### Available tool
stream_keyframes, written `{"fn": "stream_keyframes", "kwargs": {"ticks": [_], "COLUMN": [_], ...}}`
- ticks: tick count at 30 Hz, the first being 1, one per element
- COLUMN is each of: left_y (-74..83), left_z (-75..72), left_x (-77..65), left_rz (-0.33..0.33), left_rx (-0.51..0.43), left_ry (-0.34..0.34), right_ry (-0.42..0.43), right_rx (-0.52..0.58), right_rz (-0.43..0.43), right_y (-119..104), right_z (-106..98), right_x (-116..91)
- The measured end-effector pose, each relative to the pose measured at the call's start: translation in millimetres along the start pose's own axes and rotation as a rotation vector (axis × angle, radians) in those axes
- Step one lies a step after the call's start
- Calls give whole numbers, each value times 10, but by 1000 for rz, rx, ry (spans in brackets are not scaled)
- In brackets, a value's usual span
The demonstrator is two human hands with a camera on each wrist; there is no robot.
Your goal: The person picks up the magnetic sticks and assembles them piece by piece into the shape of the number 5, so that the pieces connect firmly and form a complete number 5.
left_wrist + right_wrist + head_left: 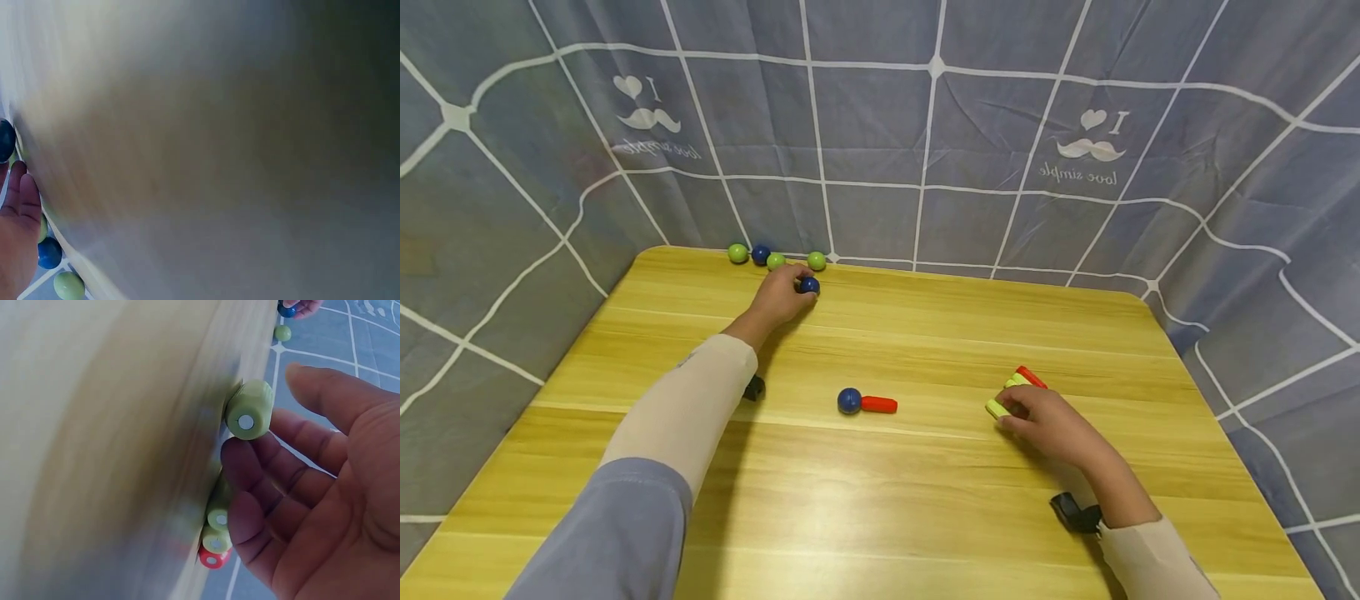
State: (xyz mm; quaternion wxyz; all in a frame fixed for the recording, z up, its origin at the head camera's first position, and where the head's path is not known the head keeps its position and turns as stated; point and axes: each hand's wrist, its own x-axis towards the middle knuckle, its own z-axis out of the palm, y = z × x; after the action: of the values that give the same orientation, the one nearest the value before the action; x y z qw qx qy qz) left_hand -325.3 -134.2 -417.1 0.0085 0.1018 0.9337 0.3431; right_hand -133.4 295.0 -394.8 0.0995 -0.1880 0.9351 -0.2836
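Note:
At the back of the table, my left hand [780,296] has thumb and fingers on either side of a blue ball [809,285], pinching it. In the left wrist view the same ball [6,140] shows at the fingertips, cut by the frame edge. On the right, my right hand [1047,423] is at a light green rod [996,409] lying on the table. The right wrist view shows this rod's round end [246,421] with a pale disc, the fingertips right at its side and the thumb held apart from it.
Light green rods [1017,381] and a red rod [1032,377] lie just beyond my right hand. Mid-table, a blue ball [849,401] meets a red rod [880,404] end-on. Green balls [738,253] and another blue ball [761,255] line the back edge, before a grey curtain [880,125].

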Motion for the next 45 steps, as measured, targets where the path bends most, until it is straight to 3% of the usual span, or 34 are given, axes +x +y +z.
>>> {"fn": "stream_keyframes", "kwargs": {"ticks": [17, 24, 28, 36, 45], "left_y": [124, 360, 538, 875, 1097], "left_z": [7, -24, 2, 142, 308], "left_x": [-79, -221, -303, -489, -672], "left_rz": [56, 113, 195, 327, 431], "left_rx": [-80, -74, -56, -4, -28], "left_ry": [-86, -175, -235, -346, -441], "right_ry": [2, -4, -15, -25, -16], "right_rx": [-92, -87, -70, -55, -53], "right_rz": [-3, 11, 19, 31, 44], "right_y": [-14, -19, -37, -54, -55], "right_z": [60, 81, 75, 77, 79], "right_x": [35, 26, 18, 24, 32]}}
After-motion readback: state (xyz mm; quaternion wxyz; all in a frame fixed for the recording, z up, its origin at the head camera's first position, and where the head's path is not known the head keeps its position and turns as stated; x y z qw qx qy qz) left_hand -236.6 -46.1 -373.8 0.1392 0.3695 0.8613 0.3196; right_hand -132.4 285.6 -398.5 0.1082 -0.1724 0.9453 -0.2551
